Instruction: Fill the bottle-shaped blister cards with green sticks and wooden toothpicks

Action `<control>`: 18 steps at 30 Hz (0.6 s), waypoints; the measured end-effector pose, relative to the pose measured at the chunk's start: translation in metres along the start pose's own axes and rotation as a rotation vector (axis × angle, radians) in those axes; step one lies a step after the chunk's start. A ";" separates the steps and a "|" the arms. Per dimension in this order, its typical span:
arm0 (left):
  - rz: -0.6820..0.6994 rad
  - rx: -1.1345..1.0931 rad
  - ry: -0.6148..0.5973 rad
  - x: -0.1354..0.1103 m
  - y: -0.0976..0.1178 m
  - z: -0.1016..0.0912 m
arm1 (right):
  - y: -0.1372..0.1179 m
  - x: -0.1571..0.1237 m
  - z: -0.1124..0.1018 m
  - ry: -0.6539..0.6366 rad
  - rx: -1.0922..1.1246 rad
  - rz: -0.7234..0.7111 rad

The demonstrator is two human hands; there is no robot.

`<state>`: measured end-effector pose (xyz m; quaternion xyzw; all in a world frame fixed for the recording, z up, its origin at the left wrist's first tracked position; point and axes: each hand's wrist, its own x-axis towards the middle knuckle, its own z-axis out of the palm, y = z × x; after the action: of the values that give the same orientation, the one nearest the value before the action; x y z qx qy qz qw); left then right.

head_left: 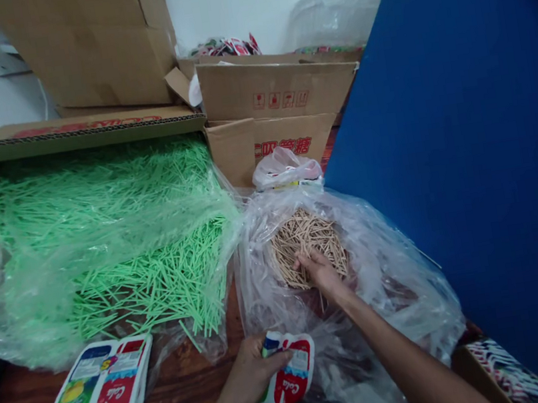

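My left hand grips a bottle-shaped printed packet, red with "Cola" on one half and green and blue on the other, thumb across its front. Reaching into an open clear plastic bag, my right hand has its fingers closed at a heap of thin brown sticks. How many sticks lie between the fingertips is hidden. A stack of similar printed packets lies flat on the dark wooden table, left of my left hand.
On the left, a cardboard box on its side spills bright green sticks in clear plastic. Behind stand more cardboard boxes. A blue panel borders the right side, with a box of printed packets low beside it.
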<state>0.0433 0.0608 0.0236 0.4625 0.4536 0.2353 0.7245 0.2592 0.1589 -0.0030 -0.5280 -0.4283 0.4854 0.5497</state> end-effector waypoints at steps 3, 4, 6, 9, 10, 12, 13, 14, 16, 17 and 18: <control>-0.004 -0.058 0.003 -0.003 0.000 -0.002 | -0.004 -0.005 0.002 0.014 -0.055 -0.039; -0.002 -0.076 0.002 -0.004 0.000 -0.003 | -0.008 -0.009 0.002 0.018 -0.062 -0.049; 0.005 -0.104 0.013 -0.007 0.001 -0.005 | -0.014 -0.021 0.002 0.006 -0.071 -0.070; 0.011 -0.139 0.061 -0.011 0.001 -0.009 | -0.011 -0.048 0.003 -0.068 -0.099 -0.065; 0.013 -0.147 0.073 -0.013 0.001 -0.010 | -0.006 -0.058 0.003 -0.098 -0.116 -0.049; 0.010 -0.155 0.079 -0.014 0.000 -0.012 | 0.005 -0.075 0.003 -0.144 -0.162 -0.006; 0.011 -0.153 0.079 -0.015 0.000 -0.013 | 0.011 -0.081 0.003 -0.158 -0.185 0.009; 0.012 -0.148 0.081 -0.015 -0.001 -0.013 | 0.015 -0.085 0.003 -0.169 -0.207 0.019; 0.013 -0.131 0.086 -0.016 0.000 -0.014 | 0.018 -0.089 0.002 -0.184 -0.230 0.019; 0.014 -0.121 0.093 -0.016 0.000 -0.015 | 0.018 -0.090 0.002 -0.186 -0.226 0.010; 0.013 -0.110 0.101 -0.016 0.001 -0.015 | 0.016 -0.090 0.002 -0.183 -0.214 -0.003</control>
<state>0.0226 0.0555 0.0292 0.4126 0.4728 0.2875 0.7236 0.2411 0.0701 -0.0146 -0.5365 -0.5267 0.4823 0.4496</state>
